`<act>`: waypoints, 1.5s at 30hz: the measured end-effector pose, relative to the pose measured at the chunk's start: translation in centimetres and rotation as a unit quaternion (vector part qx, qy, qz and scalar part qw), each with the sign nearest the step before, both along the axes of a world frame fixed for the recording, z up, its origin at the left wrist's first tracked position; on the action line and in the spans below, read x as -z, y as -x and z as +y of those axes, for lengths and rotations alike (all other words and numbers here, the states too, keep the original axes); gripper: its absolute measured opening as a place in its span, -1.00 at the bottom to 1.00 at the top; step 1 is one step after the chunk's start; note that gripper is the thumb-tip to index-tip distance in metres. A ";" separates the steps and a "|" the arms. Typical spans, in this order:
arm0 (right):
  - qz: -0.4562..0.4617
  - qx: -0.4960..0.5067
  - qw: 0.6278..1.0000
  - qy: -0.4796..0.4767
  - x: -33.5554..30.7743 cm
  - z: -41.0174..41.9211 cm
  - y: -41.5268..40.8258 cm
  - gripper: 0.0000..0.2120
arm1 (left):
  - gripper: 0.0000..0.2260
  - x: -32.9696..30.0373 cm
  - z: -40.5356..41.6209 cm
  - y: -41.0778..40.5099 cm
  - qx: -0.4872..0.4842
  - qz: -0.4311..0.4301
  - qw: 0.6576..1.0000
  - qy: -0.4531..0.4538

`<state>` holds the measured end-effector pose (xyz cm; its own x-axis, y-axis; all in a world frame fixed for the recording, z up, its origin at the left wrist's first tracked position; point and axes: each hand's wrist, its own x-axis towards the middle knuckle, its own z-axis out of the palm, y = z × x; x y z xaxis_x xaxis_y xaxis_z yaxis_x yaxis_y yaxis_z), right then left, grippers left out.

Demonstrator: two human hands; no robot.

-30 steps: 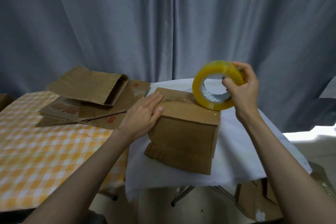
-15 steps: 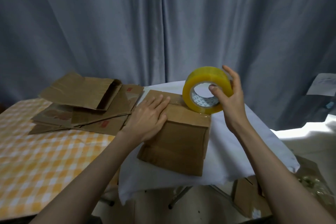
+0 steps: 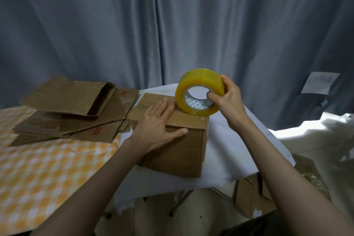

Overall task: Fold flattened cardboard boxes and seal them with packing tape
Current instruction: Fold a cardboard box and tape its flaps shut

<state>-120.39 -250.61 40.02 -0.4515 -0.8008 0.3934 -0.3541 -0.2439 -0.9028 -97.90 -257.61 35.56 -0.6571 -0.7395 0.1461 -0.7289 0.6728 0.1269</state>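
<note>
Head view. A folded cardboard box (image 3: 178,140) stands on the white cloth (image 3: 229,149) that covers the right part of the worktop, its closed top flaps facing up. The left hand (image 3: 157,122) lies flat on those flaps, fingers straight and slightly spread, thumb reaching along the near top edge. The right hand (image 3: 228,97) grips a roll of yellow packing tape (image 3: 199,92): the fingers curl over the outer rim and the thumb hooks into the core. The roll stands on edge, its lower rim touching the far right part of the box top, just beside the left fingertips. Whether a strip of tape already runs onto the cardboard cannot be told.

To the left, 1 pile of flattened boxes (image 3: 72,113) lies on an orange-and-white checked cloth (image 3: 47,174), just beside the standing box. More cardboard pieces (image 3: 251,195) rest on the floor under the right edge of the worktop. A grey curtain (image 3: 172,25) hangs behind, with a white paper sheet (image 3: 319,82) at its right.
</note>
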 end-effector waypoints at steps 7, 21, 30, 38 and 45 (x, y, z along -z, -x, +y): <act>0.121 0.059 0.991 -0.019 -1.8 2.1 1.4 -0.66 | -0.14 -0.1 -0.4 0.1 0.002 -0.015 1.000 0.008; 0.261 0.083 0.956 -0.104 -1.1 5.2 4.4 -0.67 | -0.15 -0.9 -0.7 0.6 0.046 -0.075 0.996 0.024; 0.238 0.087 0.963 -0.096 -1.3 5.2 4.7 -0.66 | -0.29 -1.2 0.5 2.0 0.068 -0.091 0.993 0.029; 0.258 0.073 0.957 -0.114 -1.5 5.5 4.7 -0.66 | -0.32 -0.4 0.4 2.2 0.058 -0.113 0.991 0.051; 0.295 0.083 0.939 -0.158 -0.2 6.4 6.7 -0.69 | -0.33 -0.2 0.2 2.2 0.057 -0.106 0.991 0.055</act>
<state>-127.08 -244.21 40.24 -0.3581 -0.8577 0.3690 -0.8248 0.1053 -0.5555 -100.14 -257.39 35.72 -0.7595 -0.6466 0.0715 -0.6505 0.7529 -0.1002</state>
